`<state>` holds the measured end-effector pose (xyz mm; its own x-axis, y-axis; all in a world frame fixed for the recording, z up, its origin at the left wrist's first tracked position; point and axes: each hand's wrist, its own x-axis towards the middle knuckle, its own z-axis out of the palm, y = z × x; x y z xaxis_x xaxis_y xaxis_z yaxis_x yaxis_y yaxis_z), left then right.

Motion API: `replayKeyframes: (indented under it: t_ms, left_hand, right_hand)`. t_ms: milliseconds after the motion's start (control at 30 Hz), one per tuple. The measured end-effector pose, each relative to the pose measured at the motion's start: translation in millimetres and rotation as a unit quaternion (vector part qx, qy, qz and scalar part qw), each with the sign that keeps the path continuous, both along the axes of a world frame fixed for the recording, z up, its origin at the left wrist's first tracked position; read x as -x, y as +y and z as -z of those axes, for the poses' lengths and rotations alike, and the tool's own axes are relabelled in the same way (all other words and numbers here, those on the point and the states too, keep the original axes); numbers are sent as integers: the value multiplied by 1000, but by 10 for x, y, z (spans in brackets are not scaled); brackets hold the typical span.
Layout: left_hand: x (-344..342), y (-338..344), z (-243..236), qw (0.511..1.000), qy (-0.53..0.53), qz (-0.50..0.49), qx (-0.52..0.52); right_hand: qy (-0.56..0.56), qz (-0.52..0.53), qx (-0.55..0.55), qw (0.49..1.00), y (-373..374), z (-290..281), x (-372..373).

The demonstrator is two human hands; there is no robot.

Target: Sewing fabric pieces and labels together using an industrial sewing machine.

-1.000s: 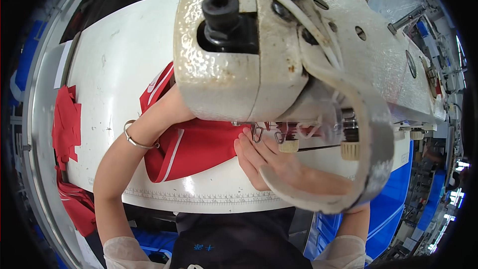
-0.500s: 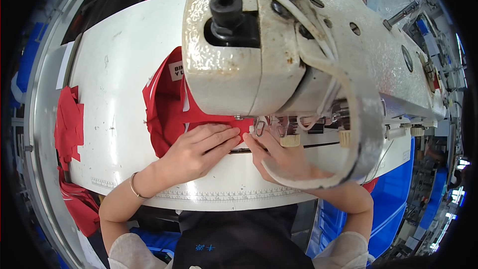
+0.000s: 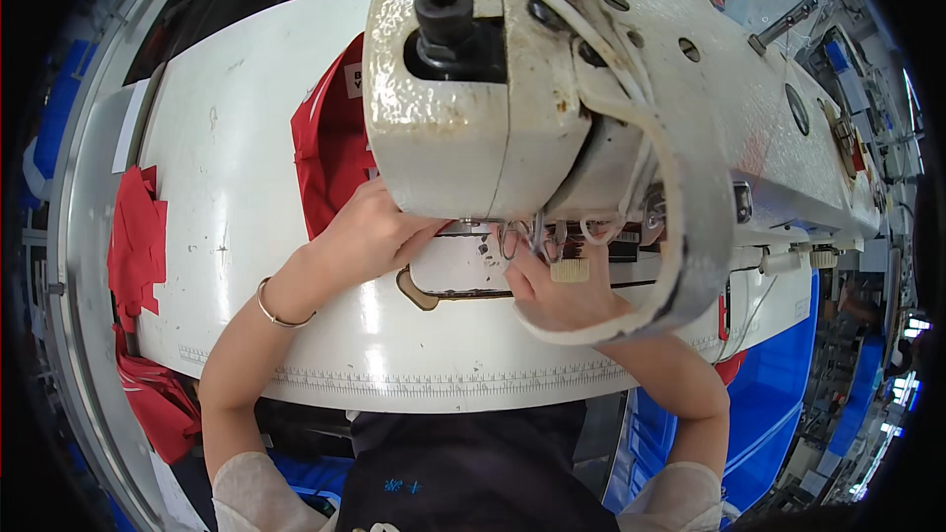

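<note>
Beneath the glossy off-white metal sewing machine head, the folded piece of bright red cloth lies on the smooth white tabletop, its right part hidden by the machine, so its full outline cannot be made out. The person's left hand, below a thin silver-coloured metal bangle, overlaps the cloth's near part; its grip is nearly closed, fingers bent inward, and a sliver of red shows at the partly covered fingertips, though whether they pinch or only press the fabric I cannot tell. The right hand rests near the needle area, behind bent metal wire guides and a ribbed cream plastic knob; its fingertips are obscured, so I cannot tell how far open that grip is or whether it holds anything. A curved off-white lever crosses in front of the right wrist. On the cloth, a small white rectangular label carries dark printed lettering, cut off by the machine head. Small blue characters mark the black fabric apron, and a printed ruler scale runs along the tabletop's near edge, its figures too fine to read.
</note>
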<state>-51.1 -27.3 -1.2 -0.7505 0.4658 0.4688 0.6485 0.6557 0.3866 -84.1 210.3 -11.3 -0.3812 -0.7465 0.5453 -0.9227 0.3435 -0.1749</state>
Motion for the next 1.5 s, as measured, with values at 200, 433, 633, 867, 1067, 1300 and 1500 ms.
replayKeyframes:
  t_ms: [200, 433, 633, 867, 1067, 1300, 1500]
  left_hand:
    - [21, -14, -31, 1000, -10, 0, 13]
    - [49, -12, -33, 1000, -22, 9, -14]
    - [84, -62, 39, 971, 14, -235, -31]
    - [321, -10, -47, 981, 108, -159, -34]
    - [-406, -795, -584, 673, -209, -147, -694]
    - [-1583, -84, -348, 572, -125, -23, -810]
    - [-1778, -20, -227, 579, -45, -244, -777]
  right_hand:
    - [12, 3, 36, 999, 14, -23, -39]
    - [-2, -25, 14, 1000, -3, 219, -16]
    - [-14, -27, 19, 999, 3, 75, -56]
    - [98, -87, 72, 989, -89, -115, -101]
    - [15, -96, 38, 995, -3, -410, -665]
    - [-201, -12, 293, 935, -865, -898, -1099]
    - [-83, -54, 369, 924, -820, -631, -1121]
